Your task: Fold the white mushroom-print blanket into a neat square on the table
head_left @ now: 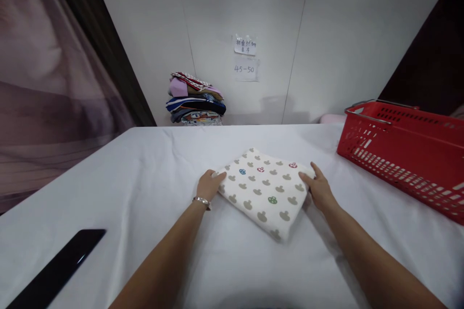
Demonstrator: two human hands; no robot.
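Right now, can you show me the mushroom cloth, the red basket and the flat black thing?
Mushroom cloth (263,192): head view, middle of its top face.
Red basket (402,148): head view, its outer side wall.
Flat black thing (58,269): head view, middle of its dark top.

The left hand (210,184), a bracelet (202,202) at its wrist, and the right hand (318,187) grip opposite corners of a folded mushroom-print cloth (259,186) mid-table (152,193). A red basket (416,142) sits along the table's right edge; a black slab (60,268) lies toward the near left corner. Beyond the far edge, left of its middle, fabrics (195,101) are piled against the wall (224,5).
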